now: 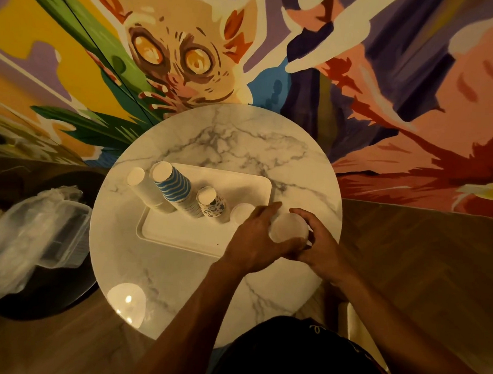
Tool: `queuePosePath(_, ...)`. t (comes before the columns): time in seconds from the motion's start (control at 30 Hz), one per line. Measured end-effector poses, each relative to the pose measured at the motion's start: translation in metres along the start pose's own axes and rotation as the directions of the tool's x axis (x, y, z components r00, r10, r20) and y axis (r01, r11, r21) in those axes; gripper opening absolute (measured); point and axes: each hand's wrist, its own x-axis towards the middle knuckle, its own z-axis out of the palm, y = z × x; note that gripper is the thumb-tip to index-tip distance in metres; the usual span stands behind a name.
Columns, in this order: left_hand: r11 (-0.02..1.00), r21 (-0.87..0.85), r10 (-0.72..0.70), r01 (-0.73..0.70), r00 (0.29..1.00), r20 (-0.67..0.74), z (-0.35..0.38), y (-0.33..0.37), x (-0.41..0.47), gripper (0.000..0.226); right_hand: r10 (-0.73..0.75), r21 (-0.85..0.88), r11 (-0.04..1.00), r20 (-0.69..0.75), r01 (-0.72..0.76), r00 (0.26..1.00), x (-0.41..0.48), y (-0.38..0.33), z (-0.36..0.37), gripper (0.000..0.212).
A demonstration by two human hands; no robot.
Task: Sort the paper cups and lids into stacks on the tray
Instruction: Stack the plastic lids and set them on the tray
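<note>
1. The left hand [254,241] and right hand [320,242] are both curled round a stack of translucent lids [288,227], held just beside the right edge of the tray [181,235]
2. Square the lids between the palms, then set them down next to the smaller lid pile [242,212]
3. Keep clear of the patterned cup stack [210,202]; the striped cup stack [173,185] and white cup stack [143,186] stand further left
4. Clear plastic containers [40,228] lie left of the marble table [241,147]

Bench [227,140]: white marble, grey veins. Tray [239,186]: white. Cups, 9 to 3 o'clock: plain white stack [146,188], blue-striped stack [173,185], dark-speckled stack [213,205].
</note>
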Motion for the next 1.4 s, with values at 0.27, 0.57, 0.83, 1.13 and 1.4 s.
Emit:
queuePosePath(0.27, 0.990, 0.137, 0.045, -0.038, 0.997, -0.054, 0.000, 0.002, 0.005, 0.068, 0.054, 0.145, 0.987, 0.126, -0.072, 0.991, -0.002, -0.003, -0.004, 0.092)
queuePosePath(0.57, 0.994, 0.092, 0.067, -0.055, 0.989, -0.132, 0.001, 0.002, 0.005, 0.073, 0.302, 0.655, 0.701, 0.084, -0.281, 0.950, -0.004, -0.019, -0.001, 0.048)
queuePosePath(0.83, 0.987, 0.117, 0.134, -0.114, 0.975, -0.177, 0.009, 0.009, -0.003, 0.079, 0.424, 0.662, 0.665, 0.048, -0.347, 0.904, 0.004, -0.023, 0.004, 0.050)
queuePosePath(1.13, 0.980, 0.161, 0.150, -0.117, 0.966, -0.209, 0.013, 0.006, -0.006, 0.082, 0.457, 0.735, 0.581, 0.062, -0.350, 0.887, 0.006, -0.027, 0.014, 0.037)
queuePosePath(1.4, 1.000, -0.012, 0.016, -0.021, 0.937, -0.348, -0.002, -0.003, -0.003, 0.083, 0.468, 0.798, 0.478, 0.122, -0.366, 0.875, 0.010, -0.020, 0.012, 0.043)
